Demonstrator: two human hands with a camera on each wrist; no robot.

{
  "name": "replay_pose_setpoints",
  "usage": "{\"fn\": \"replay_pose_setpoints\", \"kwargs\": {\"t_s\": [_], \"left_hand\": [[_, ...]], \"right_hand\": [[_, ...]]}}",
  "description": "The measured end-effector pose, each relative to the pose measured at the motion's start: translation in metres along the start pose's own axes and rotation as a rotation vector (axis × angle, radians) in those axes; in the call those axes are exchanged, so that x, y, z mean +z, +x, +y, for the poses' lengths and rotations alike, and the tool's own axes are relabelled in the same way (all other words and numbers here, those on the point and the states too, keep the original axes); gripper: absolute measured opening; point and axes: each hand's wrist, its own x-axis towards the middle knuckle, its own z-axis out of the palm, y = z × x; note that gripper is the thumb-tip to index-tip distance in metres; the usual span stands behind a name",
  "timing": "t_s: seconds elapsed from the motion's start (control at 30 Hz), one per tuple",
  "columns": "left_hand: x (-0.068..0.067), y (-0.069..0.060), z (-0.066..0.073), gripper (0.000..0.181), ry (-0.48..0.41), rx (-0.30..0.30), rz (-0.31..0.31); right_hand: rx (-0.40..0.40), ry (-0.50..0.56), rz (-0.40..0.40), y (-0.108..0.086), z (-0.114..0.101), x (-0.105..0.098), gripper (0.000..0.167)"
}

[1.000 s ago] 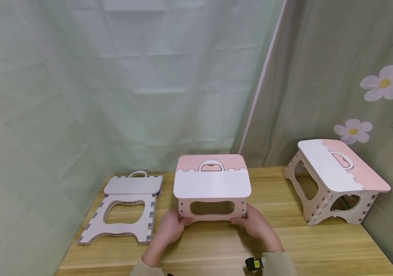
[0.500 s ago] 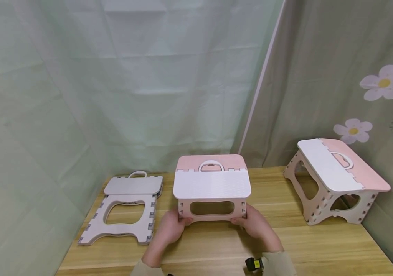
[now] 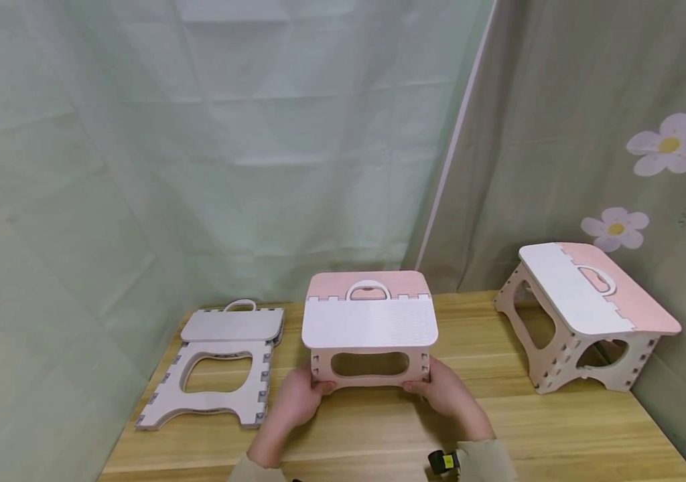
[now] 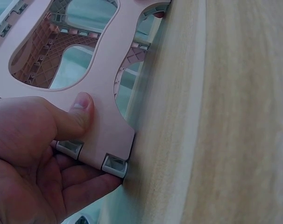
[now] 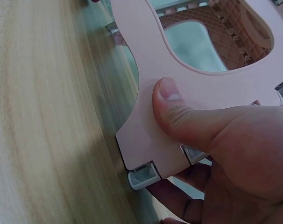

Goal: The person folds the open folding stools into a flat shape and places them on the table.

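Observation:
An unfolded pink and white folding step stool [image 3: 370, 323] stands in the middle of the wooden table, its white carry handle on top. My left hand [image 3: 303, 396] grips the stool's front left leg. In the left wrist view the thumb [image 4: 83, 108] presses on the pink front panel, with the other fingers behind the leg's edge. On the opposite side, my right hand [image 3: 444, 388] holds the front right leg the same way. The right wrist view has that thumb [image 5: 169, 95] flat on the panel and the fingers curled behind, partly hidden.
To the left a white folding stool [image 3: 222, 375] lies folded on the table [image 3: 367, 442]. Another unfolded pink and white stool [image 3: 584, 301] stands at the right, turned at an angle. Curtains [image 3: 319, 147] hang close behind and at both sides.

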Motion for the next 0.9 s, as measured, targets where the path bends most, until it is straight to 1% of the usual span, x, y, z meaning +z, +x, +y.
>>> {"fn": "replay_pose_setpoints", "kwargs": {"t_s": [0.27,0.6,0.9], "left_hand": [[0.0024,0.0017,-0.0029,0.028,0.009,-0.011,-0.003],[0.0030,0.0006,-0.0040,0.029,0.011,0.006,0.007],[0.0035,0.0002,-0.0049,0.026,0.005,-0.013,-0.012]], "right_hand": [[-0.002,0.000,0.003,0.0015,0.0006,0.0009,0.042],[-0.005,-0.027,0.007,-0.0004,0.0006,0.0013,0.039],[-0.012,-0.037,0.009,-0.0014,0.0008,0.0006,0.039]]}}
